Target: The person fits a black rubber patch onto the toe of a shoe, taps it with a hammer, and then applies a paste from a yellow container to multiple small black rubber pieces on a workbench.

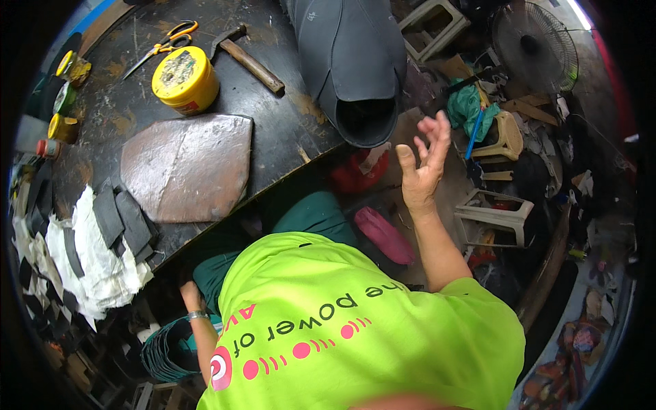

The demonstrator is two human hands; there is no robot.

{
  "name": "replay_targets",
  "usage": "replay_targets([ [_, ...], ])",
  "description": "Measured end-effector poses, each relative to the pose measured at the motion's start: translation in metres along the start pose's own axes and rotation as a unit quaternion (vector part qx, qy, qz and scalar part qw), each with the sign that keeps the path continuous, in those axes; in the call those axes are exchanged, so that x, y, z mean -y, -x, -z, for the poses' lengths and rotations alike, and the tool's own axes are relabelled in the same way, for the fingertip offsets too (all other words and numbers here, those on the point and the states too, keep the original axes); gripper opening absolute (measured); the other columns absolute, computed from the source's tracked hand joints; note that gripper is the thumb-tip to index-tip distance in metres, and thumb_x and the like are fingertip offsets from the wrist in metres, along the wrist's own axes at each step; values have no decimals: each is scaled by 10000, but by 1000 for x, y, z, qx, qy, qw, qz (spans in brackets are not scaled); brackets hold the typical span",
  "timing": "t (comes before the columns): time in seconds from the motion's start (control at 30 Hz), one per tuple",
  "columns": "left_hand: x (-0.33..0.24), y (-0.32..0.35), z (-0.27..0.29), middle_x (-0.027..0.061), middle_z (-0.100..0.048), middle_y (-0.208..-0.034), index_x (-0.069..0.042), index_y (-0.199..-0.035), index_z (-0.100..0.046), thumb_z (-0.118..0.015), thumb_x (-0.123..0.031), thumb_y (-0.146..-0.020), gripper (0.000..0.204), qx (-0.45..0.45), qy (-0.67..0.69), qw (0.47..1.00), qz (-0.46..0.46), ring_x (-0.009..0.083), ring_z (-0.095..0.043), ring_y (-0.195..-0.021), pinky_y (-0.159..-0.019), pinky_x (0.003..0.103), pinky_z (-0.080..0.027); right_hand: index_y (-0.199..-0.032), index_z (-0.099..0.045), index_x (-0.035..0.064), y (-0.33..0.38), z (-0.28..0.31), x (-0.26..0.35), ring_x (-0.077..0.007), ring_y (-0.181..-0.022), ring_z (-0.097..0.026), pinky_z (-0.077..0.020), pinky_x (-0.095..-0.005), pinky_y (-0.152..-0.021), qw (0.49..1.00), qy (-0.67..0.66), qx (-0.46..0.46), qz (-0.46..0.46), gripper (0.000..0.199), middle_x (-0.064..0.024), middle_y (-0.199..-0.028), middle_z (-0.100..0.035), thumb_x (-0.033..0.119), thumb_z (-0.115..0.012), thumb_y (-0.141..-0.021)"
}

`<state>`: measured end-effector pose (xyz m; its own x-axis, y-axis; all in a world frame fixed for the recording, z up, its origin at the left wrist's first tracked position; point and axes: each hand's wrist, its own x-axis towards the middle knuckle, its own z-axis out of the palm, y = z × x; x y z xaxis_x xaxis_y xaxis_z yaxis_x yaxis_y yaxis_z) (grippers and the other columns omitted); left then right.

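My right hand (427,160) is raised beside the table's right corner, palm turned up and fingers apart, with nothing in it. Nearest to it is a dark grey, stitched, tube-shaped piece (355,61), its open end toward me; it looks like a boot shaft. My left hand (191,295) hangs low beside my thigh, below the table edge, and its fingers are mostly hidden. On the table lie a shiny brown slab (188,167), a yellow tub (184,80), orange-handled scissors (167,46) and a hammer (251,65) with a wooden handle.
White cloth (92,253) and dark grey scraps (123,222) lie at the table's left front edge. Small jars (63,128) line the left side. Plastic stools (493,217), a standing fan (535,48) and scattered scraps crowd the right. A teal basket (164,352) stands lower left.
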<state>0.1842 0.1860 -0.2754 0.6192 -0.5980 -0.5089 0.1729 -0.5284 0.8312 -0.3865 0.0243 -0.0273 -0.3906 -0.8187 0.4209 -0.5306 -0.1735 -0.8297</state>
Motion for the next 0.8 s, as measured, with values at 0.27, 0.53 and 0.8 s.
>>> replay_targets([
  [0.27, -114, 61, 8, 175, -682, -1197, 106, -1246, -615, -618, -180, -954, 408, 69, -281, 946, -149, 215, -648, -1048, -942, 321, -497, -1602, -237, 191, -43, -78, 38, -548, -1417, -257, -342, -563, -1148, 974, 177, 63, 131, 1182, -334, -1574, -135, 344, -931, -657],
  [0.53, -151, 94, 13, 113, -692, -1108, 47, -1260, -620, -669, -106, -956, 343, 163, -269, 933, -174, 155, -634, -989, -899, 287, -495, -1577, -309, 188, -90, -67, -1, -437, -1436, -336, -391, -488, -1143, 962, 139, 74, 223, 1103, -241, -1581, -236, 265, -901, -650],
  [0.8, -195, 100, 1, 241, -684, -1031, 83, -1215, -600, -724, -119, -893, 400, 233, -411, 841, -262, 312, -696, -880, -783, 385, -538, -1585, -298, 178, -133, -74, -26, -405, -1469, -298, -320, -486, -1188, 942, 153, 119, 273, 1073, -210, -1602, -238, 343, -883, -701],
])
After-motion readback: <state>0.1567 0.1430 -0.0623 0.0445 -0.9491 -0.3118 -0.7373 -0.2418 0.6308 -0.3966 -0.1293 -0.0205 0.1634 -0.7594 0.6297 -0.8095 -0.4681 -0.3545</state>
